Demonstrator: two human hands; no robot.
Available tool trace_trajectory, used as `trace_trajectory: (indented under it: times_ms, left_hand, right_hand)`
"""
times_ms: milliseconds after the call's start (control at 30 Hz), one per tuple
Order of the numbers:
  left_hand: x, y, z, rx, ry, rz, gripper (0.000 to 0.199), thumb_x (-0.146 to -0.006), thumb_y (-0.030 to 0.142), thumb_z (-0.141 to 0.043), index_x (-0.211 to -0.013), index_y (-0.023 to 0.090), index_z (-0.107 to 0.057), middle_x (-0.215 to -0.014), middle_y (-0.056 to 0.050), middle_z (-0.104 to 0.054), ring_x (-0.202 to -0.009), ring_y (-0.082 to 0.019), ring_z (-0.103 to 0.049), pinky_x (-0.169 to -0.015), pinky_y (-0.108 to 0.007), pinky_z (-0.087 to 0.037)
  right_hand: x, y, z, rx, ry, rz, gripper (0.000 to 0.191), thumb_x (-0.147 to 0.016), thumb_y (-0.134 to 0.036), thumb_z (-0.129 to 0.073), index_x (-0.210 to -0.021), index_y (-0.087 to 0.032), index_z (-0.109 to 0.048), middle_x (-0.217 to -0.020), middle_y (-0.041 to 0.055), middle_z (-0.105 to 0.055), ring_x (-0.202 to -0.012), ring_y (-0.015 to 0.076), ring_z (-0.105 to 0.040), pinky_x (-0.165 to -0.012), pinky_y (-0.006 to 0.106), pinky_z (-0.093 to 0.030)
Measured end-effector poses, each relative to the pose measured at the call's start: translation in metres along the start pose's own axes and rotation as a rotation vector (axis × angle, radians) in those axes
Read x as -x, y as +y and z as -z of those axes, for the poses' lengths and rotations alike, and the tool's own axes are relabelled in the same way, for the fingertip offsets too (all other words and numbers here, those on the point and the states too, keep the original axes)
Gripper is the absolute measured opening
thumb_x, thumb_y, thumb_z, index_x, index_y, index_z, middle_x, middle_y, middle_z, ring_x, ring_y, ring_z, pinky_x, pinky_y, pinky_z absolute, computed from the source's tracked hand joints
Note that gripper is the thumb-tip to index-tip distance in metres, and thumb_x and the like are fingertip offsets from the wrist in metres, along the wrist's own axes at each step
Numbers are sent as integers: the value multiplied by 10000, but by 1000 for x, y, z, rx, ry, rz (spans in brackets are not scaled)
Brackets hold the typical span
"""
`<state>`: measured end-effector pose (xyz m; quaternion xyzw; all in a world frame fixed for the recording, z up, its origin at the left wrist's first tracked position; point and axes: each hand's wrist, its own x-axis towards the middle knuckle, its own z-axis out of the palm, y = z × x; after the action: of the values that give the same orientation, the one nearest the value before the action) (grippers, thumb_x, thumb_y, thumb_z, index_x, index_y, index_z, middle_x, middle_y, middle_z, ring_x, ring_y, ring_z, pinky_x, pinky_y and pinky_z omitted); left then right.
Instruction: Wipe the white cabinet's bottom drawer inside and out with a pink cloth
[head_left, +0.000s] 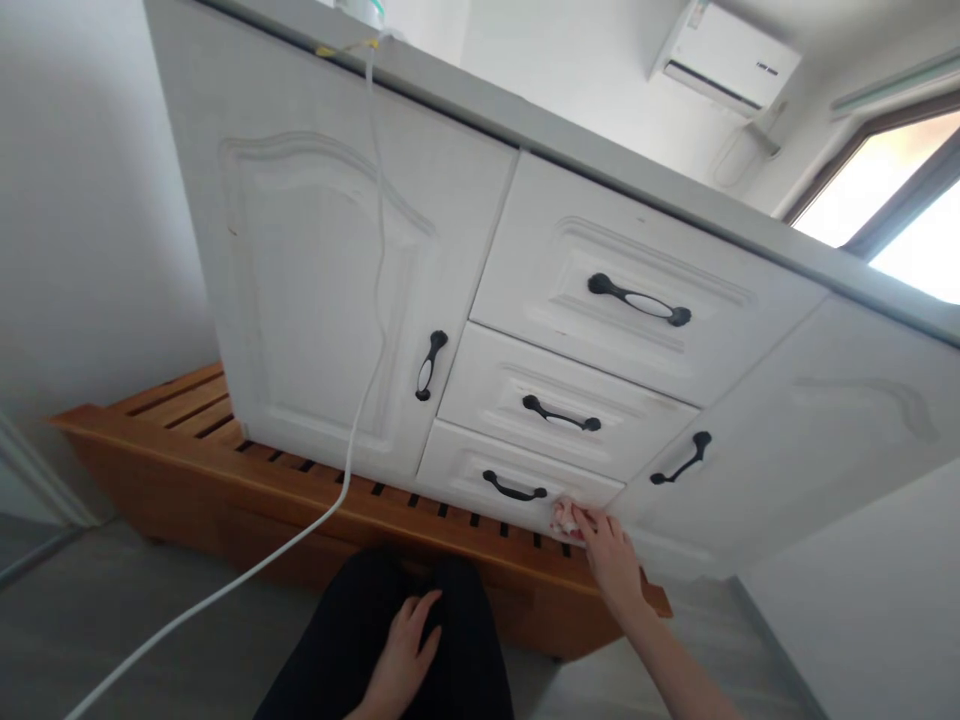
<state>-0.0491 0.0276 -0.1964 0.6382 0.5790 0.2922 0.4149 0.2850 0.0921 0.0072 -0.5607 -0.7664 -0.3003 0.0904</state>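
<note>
Left hand (405, 640) sits nearest us, between our knees, fingers loosely apart, nothing visible in it. Our legs in dark trousers (322, 650) are up close to a wooden slatted bench (165, 480). White cable (240, 580) runs up from the lower left, crosses above the bench front and hangs over the left door (322, 280), so that panel isn't clear of clutter.

Right hand (609, 555) is further out, fingers clamped on a bunched pinkish cloth (566, 517). Cloth is at the lower right corner of the bottom drawer (457, 465), just right of its black handle (515, 490), near the slats. Hard to say whether it also touches the slats; fingers cover part of it.

Bench stands between us and the cabinet. Above: middle drawer (487, 370), then top drawer (525, 250), both shut. Right door (787, 470) shut too. Countertop (525, 115) carries the cable's upper end. Beyond: air conditioner (727, 60) on the wall, bright window (862, 170) to its right.
</note>
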Motion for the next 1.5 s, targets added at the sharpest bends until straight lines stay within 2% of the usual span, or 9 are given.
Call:
trace_trajectory:
  times_ms: [100, 267, 467, 633, 767, 933, 1133, 1300, 1500]
  left_hand:
    - [0, -1, -3, 13, 11, 3, 515, -884, 331, -377, -1373, 213, -486, -1314, -95, -591, -1276, -235, -544, -1164, -450, -378]
    - [1, 3, 0, -13, 17, 19, 517, -884, 337, -378, -1362, 187, -503, -1311, -115, -588, -1272, -240, -549, -1159, -456, -384]
    - [1, 1, 2, -15, 7, 40, 502, -897, 334, -379, -1369, 204, -492, -1300, -99, -586, -1271, -216, -552, -1161, -416, -382]
    - [0, 2, 4, -11, -13, 41, 499, -900, 341, -377, -1364, 198, -489, -1291, -103, -578, -1257, -218, -551, -1163, -424, -373]
    - [0, 0, 4, -4, -31, 36, 506, -900, 315, -357, -1372, 175, -477, -1311, -117, -564, -1272, -220, -536, -1173, -434, -359]
    - [0, -4, 3, -36, -38, 51, 516, -895, 300, -373, -1387, 177, -470, -1359, -115, -548, -1331, -226, -496, -1182, -422, -349]
    - [-4, -3, 3, -1, 4, 48, 477, -885, 312, -397, -1334, 207, -518, -1296, -91, -590, -1281, -224, -544, -1158, -420, -386]
    - [-4, -3, 5, 41, -3, 54, 478, -877, 313, -389, -1320, 182, -513, -1285, -105, -596, -1265, -236, -543, -1165, -451, -369]
    - [-1, -7, 4, 54, -27, 72, 526, -850, 311, -398, -1345, 161, -497, -1316, -119, -570, -1289, -235, -520, -1183, -437, -340]
  right_hand:
    - [-27, -38, 14, -137, 44, 25, 532, -847, -63, -501, -1313, -303, -588, -1124, 73, -656, -948, 233, -561, -800, 348, -474]
    - [-121, -118, 36, -275, 295, 98, 463, -937, -169, -552, -1361, -355, -543, -1250, 64, -618, -1083, 238, -513, -931, 380, -393]
    - [-187, -175, -15, -315, 281, 259, 479, -972, -258, -544, -1413, -419, -450, -1260, 35, -611, -1104, 215, -493, -873, 384, -341]
    - [-176, -196, -47, -311, 68, 591, 443, -993, -216, -470, -1412, -356, -433, -1366, 24, -574, -1199, 195, -463, -855, 367, -364]
    - [-156, -203, -55, -319, 2, 708, 276, -974, -218, -525, -1239, -289, -554, -1234, 19, -639, -1150, 173, -480, -839, 347, -359]
    - [-151, -210, -48, -332, -2, 663, 174, -980, -241, -537, -1142, -271, -593, -1124, 9, -656, -1090, 187, -489, -839, 367, -340]
    - [-180, -198, -30, -366, 150, 314, 260, -1020, -263, -448, -1241, -348, -555, -1240, 9, -628, -1163, 212, -447, -910, 416, -284]
    - [-167, -193, -44, -376, -34, 587, 236, -1017, -249, -441, -1216, -293, -561, -1254, 34, -607, -1202, 211, -416, -910, 402, -311]
    - [-147, -204, -51, -409, -80, 589, 195, -1018, -257, -452, -1141, -267, -603, -1137, 35, -633, -1102, 198, -460, -888, 384, -339]
